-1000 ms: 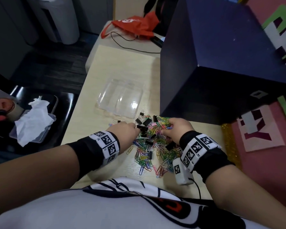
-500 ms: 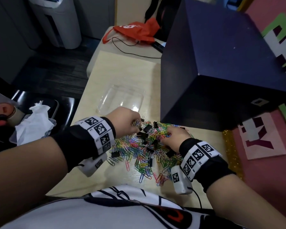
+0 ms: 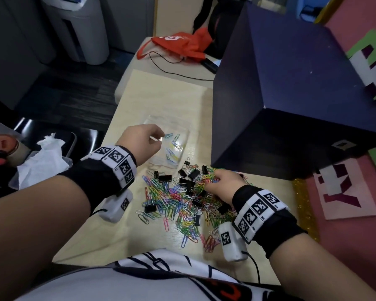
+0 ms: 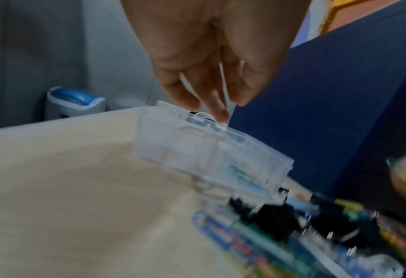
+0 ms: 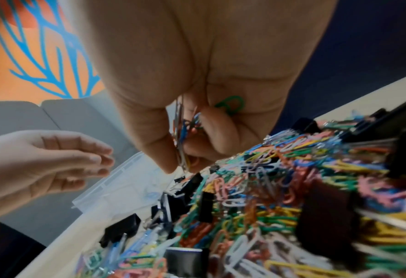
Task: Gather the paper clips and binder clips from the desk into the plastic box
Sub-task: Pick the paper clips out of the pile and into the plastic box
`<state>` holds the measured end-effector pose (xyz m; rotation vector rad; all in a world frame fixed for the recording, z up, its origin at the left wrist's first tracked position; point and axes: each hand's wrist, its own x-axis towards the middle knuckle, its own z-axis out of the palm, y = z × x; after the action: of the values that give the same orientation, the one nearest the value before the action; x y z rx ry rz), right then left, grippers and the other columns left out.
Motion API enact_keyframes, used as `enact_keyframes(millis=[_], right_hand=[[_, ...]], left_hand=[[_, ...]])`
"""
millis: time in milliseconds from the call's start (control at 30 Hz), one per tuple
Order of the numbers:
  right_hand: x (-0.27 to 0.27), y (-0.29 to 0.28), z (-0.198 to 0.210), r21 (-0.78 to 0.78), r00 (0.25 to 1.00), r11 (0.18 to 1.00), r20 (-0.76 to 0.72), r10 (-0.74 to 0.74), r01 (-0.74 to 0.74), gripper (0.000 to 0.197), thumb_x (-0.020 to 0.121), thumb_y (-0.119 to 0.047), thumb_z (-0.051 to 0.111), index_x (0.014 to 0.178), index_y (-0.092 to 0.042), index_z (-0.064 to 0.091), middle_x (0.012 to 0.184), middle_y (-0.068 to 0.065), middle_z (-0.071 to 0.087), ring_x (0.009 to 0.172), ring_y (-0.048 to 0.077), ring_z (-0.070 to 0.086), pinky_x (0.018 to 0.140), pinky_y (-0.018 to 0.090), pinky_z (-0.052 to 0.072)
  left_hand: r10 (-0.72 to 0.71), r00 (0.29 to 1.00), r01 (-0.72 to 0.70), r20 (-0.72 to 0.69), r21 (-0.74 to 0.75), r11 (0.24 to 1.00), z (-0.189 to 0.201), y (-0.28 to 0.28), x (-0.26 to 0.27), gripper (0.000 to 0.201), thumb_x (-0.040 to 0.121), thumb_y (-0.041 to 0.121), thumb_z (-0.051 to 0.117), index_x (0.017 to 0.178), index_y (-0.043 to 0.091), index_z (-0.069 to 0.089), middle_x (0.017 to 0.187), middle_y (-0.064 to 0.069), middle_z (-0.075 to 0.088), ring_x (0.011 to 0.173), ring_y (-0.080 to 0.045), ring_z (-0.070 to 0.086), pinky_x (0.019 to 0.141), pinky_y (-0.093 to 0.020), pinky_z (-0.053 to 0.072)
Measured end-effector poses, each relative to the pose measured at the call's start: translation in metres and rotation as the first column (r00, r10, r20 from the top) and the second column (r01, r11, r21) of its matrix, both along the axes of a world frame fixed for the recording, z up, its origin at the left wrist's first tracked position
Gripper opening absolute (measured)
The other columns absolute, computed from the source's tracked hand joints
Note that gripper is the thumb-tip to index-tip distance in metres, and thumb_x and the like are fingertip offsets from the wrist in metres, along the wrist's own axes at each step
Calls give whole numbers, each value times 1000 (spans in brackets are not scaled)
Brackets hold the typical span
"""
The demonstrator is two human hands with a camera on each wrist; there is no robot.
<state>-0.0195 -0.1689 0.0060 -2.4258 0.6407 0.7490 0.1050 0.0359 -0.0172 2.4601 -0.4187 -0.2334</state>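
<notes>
A clear plastic box (image 3: 183, 135) lies open on the pale desk (image 3: 161, 98), with a few coloured paper clips (image 3: 174, 145) inside it. My left hand (image 3: 159, 139) hovers over the box with relaxed fingers (image 4: 217, 111) and holds nothing. Just nearer than the box spreads a pile of coloured paper clips (image 3: 178, 203) mixed with black binder clips (image 3: 165, 178). At the pile's right side my right hand (image 3: 213, 181) pinches a bunch of paper clips (image 5: 185, 131) between thumb and fingers. The right wrist view also shows the left hand (image 5: 97, 159) above the box (image 5: 116, 188).
A large dark blue box (image 3: 291, 105) stands on the desk, close to the right of the pile and the plastic box. An orange bag (image 3: 178, 43) and a cable lie on a far table. Left of the desk is a black chair holding white tissue (image 3: 41, 164).
My left hand has lifted from the pile, moved forward over the plastic box and let paper clips fall in. The right hand has stayed at the pile, holding clips.
</notes>
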Motion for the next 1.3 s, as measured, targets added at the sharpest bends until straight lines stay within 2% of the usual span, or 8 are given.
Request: enact_keyframes(millis=[200,400,567,733,900,1033,1167,1300], right_hand=[[31,16,-1,58,983,998,184,-13,2,20,82,-29,68,72,-19,54,74,1,57,74,22,55,63,28,42],[69,33,0,-24,962,999,269,46,-41,25,85,-31,65,101,-13,60,93,7,65,80,24,60,63,28,46],[81,41,-5,88,963,993,265,55,-81,52,87,-31,64,136,-23,48,131,6,58,116,22,57,100,33,45],[58,20,-3,176,925,984,371,-77,12,30,88,-22,61,119,-22,59,120,-1,63,108,17,60,97,32,46],[21,-6,4,-278,967,927,-23,255,-251,20,89,-31,59,105,-20,65,111,2,64,101,22,60,86,30,47],[1,-15,-4,-371,953,880,-169,251,-297,31,87,-31,62,114,-17,61,113,7,62,103,25,60,87,34,50],[-13,-17,-19,-354,953,887,-169,251,-297,77,78,-40,72,141,-16,35,141,8,37,129,28,39,105,40,40],[-21,-5,-27,-361,951,881,-147,271,-307,94,76,-50,72,146,-14,21,147,11,25,134,33,28,107,43,34]], left_hand=[[1,996,37,-85,449,893,-16,2,-12,37,89,48,50,118,26,54,111,2,63,104,-22,54,88,-41,43],[-125,983,160,-133,306,938,-25,7,-21,21,94,32,48,100,15,59,95,-3,61,84,-18,53,75,-29,45],[-160,974,205,-159,331,921,-24,15,-10,19,88,38,53,86,19,53,93,-3,59,84,-19,51,75,-31,44],[-194,974,226,-119,411,883,-26,16,5,32,89,48,53,79,18,51,93,-6,54,95,-26,54,83,-34,43],[-177,977,100,119,478,873,-16,6,1,38,83,54,58,105,24,56,128,-3,43,123,-27,35,98,-47,33],[-303,932,176,197,486,856,-3,-14,-35,36,84,44,52,113,24,53,123,-3,46,114,-27,40,91,-43,34],[-584,811,492,-27,571,657,-6,-24,-78,37,86,46,49,113,21,50,108,-2,53,103,-26,51,83,-40,43],[-586,782,581,-211,588,563,-17,-26,-98,61,76,57,63,118,18,44,113,-5,49,102,-29,51,80,-42,49]])
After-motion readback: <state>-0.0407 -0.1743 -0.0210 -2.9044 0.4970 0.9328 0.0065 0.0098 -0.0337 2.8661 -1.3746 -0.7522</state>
